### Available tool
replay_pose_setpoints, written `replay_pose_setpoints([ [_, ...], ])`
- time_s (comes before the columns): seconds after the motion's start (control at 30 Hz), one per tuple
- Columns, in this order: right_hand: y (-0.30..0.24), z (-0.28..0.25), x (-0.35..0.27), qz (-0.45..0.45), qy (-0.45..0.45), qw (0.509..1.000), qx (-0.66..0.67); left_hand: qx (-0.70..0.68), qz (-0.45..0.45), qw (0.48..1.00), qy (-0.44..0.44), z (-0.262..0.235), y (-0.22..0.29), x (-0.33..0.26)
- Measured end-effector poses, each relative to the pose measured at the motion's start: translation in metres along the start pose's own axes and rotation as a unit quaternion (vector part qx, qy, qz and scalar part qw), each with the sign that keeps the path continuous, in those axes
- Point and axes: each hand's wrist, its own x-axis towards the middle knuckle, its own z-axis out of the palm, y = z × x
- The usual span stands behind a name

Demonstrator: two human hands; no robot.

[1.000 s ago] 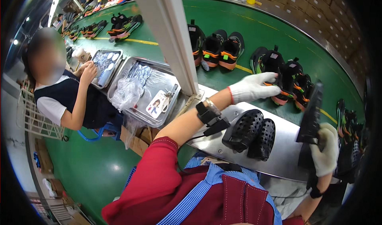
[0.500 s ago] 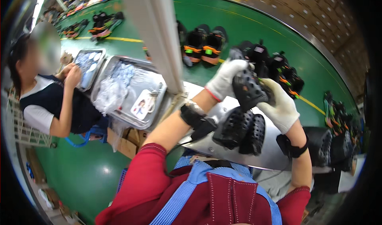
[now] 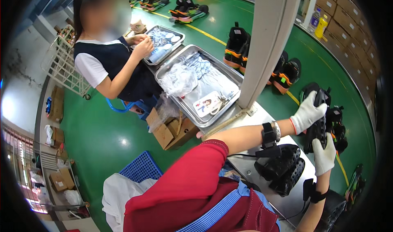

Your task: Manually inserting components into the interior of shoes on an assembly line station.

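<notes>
My left hand (image 3: pixel 310 111), in a white glove, grips the upper part of a black shoe-shaped piece with holes (image 3: pixel 317 129). Lower down, my right hand (image 3: pixel 324 155), gloved too, has its fingers closed on the same piece. The piece is tilted upright over the edge of the green belt. Two similar black perforated pieces (image 3: pixel 281 166) lie side by side on the metal worktop (image 3: pixel 241 164), below my left wrist. Black sneakers with orange and green trim (image 3: pixel 337 127) stand on the belt just beyond my hands.
A pale post (image 3: pixel 272 39) rises from the worktop. Left of it are a metal tray (image 3: pixel 196 117) with plastic bags and printed cards, and a co-worker (image 3: pixel 116 64) at another tray (image 3: pixel 180 37). The green belt (image 3: pixel 229 17) carries more shoes. A cardboard box (image 3: pixel 174 133) stands below.
The view has swung left, so everything appears shifted to the right. Both hands still hold a black perforated piece, now turned more upright, with my right hand lower on it.
</notes>
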Motion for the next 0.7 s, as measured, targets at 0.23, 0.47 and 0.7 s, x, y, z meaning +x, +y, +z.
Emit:
replay_pose_setpoints([
  [0.23,0.024,0.007,0.015,-0.069,0.050,0.996,-0.028,0.009,-0.054,0.998,-0.003,0.001,-0.014,0.007],
  [0.47,0.050,-0.023,0.023,-0.057,0.077,0.975,-0.199,0.371,0.019,0.902,-0.221,-0.038,-0.008,0.008],
  [0.7,0.043,-0.038,0.022,-0.021,0.035,0.971,-0.236,0.581,0.229,0.716,-0.312,-0.042,-0.063,0.025],
])
